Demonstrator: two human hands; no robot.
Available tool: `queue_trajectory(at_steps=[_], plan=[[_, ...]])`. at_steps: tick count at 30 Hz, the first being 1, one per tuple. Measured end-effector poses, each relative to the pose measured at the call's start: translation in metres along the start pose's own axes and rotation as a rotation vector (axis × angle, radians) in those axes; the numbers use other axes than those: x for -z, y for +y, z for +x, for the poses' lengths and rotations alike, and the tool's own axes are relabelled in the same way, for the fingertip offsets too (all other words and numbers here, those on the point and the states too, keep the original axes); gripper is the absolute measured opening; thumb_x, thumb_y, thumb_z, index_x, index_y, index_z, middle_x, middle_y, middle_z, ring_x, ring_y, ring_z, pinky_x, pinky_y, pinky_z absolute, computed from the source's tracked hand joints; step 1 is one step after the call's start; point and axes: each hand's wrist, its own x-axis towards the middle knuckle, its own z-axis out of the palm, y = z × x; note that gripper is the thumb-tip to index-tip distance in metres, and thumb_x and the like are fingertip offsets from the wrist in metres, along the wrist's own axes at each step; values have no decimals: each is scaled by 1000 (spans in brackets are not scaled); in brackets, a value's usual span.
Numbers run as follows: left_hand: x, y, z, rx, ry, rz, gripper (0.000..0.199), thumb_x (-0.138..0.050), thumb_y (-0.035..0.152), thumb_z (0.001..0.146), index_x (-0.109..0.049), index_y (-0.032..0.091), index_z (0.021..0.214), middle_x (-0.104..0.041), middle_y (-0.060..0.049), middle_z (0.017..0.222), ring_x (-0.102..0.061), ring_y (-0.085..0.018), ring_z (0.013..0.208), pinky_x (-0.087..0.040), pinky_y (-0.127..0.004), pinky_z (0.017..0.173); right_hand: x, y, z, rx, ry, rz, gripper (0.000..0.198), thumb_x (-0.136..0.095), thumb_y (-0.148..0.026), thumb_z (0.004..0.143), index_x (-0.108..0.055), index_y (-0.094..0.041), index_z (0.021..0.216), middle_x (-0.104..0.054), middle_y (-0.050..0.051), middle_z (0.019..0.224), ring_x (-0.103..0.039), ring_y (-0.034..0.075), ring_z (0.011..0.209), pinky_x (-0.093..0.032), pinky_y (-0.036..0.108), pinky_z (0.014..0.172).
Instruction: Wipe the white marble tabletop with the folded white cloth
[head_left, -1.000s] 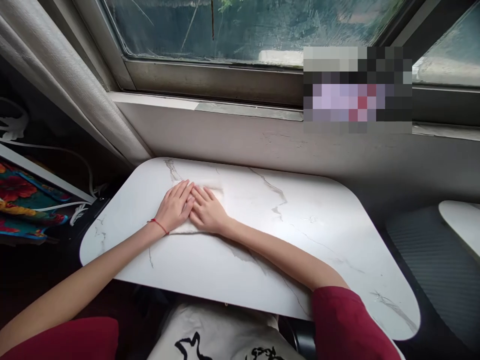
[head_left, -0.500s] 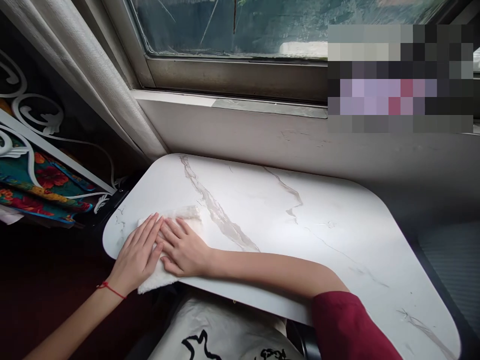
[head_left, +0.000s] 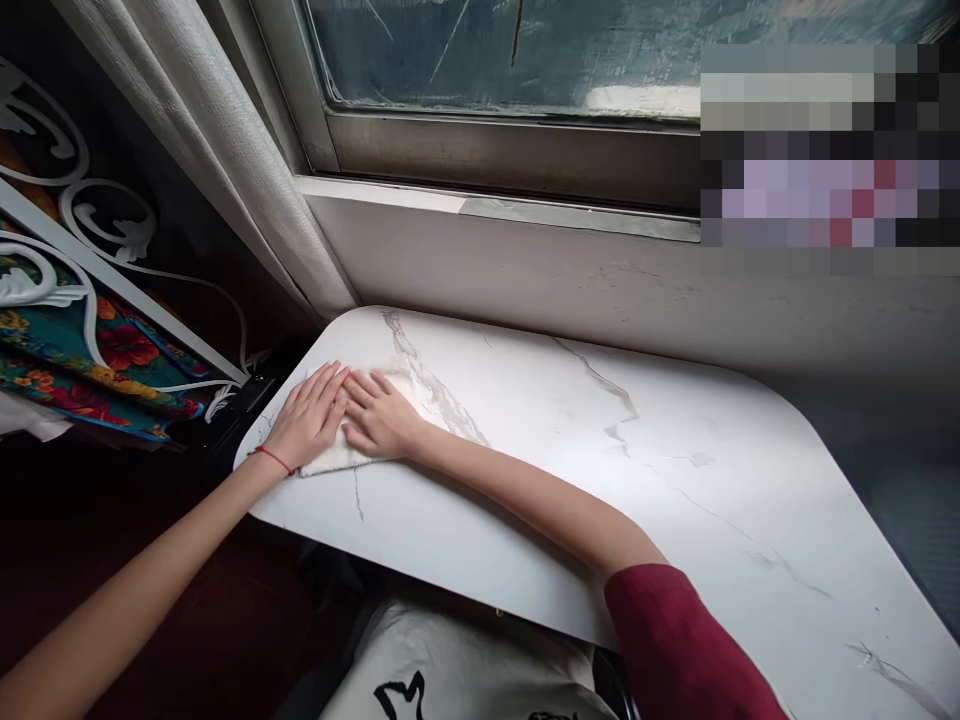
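A white cloth (head_left: 330,462) lies flat on the white marble-patterned table (head_left: 510,540), toward its left end. My left hand (head_left: 309,412), with a red string at the wrist, presses on the cloth's left part, fingers stretched out and flat. Beside it, my right hand (head_left: 381,415) rests palm down on the same cloth, its fingers spread a little. The fingertips of both hands nearly meet. Much of the cloth is hidden under them.
Behind the table rise a pale wall (head_left: 510,265) and a window (head_left: 495,60). A light curtain (head_left: 202,140) hangs at the left, near a white scrolled metal frame (head_left: 112,270) with flowered fabric (head_left: 127,340). A pale printed cloth (head_left: 450,660) shows below the table's front edge.
Both hands have pushed the cloth away from the table's front edge toward the wall. The cloth no longer hangs over the front edge. The view has shifted slightly.
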Motion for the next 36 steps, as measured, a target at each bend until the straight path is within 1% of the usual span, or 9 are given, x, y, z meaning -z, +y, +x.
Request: queue_trajectory(at_steps=[4, 8, 11, 14, 18, 22, 27, 32, 36], plan=[[-12, -14, 45, 24, -11, -8, 60, -22, 38, 101, -44, 16, 152, -42, -12, 161, -35, -27, 152, -31, -49, 123, -2, 31, 20, -53, 2, -17, 47, -49, -33, 100, -58, -4, 137, -50, 21, 153, -41, 33, 146, -29, 51, 124], [-23, -25, 93, 79, -53, -37, 59, -25, 35, 100, -45, 15, 151, -41, -12, 161, -32, -27, 153, -26, -49, 125, -7, 58, 41, -150, 10, -36, 46, -47, -31, 102, -59, -5, 137, -50, 20, 154, -41, 30, 147, -29, 48, 124], [-30, -31, 124, 116, -79, -87, 59, -25, 34, 100, -45, 15, 151, -42, -12, 161, -30, -27, 154, -23, -50, 126, -12, 72, 54, -235, 12, -55, 45, -46, -26, 102, -58, -3, 138, -48, 21, 155, -40, 30, 148, -28, 48, 125], [-36, -35, 143, 132, -88, -118, 59, -24, 34, 99, -45, 14, 151, -42, -11, 161, -28, -26, 155, -19, -50, 128, -16, 80, 62, -287, 12, -76, 48, -47, -24, 101, -56, 0, 141, -46, 23, 156, -38, 30, 149, -26, 48, 126], [-43, -41, 154, 104, -33, -123, 59, -21, 34, 99, -46, 14, 150, -43, -11, 160, -30, -24, 154, -19, -45, 128, -19, 89, 68, -295, 24, -87, 49, -47, -25, 100, -56, 1, 141, -47, 23, 155, -39, 31, 148, -26, 48, 125], [-50, -49, 162, 68, 31, -138, 56, -24, 33, 99, -50, 17, 147, -48, -10, 157, -35, -24, 151, -22, -46, 126, -21, 101, 75, -295, 32, -77, 47, -46, -25, 100, -58, -1, 139, -48, 23, 154, -40, 31, 148, -28, 50, 124], [-51, -53, 169, 103, 84, -143, 55, -24, 33, 99, -53, 18, 144, -51, -9, 154, -39, -24, 148, -25, -44, 125, -21, 111, 84, -264, 10, -81, 43, -44, -24, 100, -61, -6, 136, -51, 19, 153, -40, 30, 148, -28, 50, 125], [-45, -45, 164, 92, 82, -117, 57, -25, 33, 97, -53, 16, 144, -53, -11, 153, -42, -26, 146, -27, -46, 123, -18, 102, 81, -304, -28, -111, 47, -43, -24, 101, -55, -3, 141, -46, 22, 156, -36, 31, 151, -25, 49, 126], [-38, -35, 144, 88, 73, -96, 60, -23, 35, 97, -52, 12, 144, -51, -14, 153, -41, -27, 147, -28, -45, 123, -20, 85, 69, -305, 11, -98, 48, -45, -25, 100, -55, -2, 141, -46, 23, 156, -38, 32, 150, -26, 51, 125]])
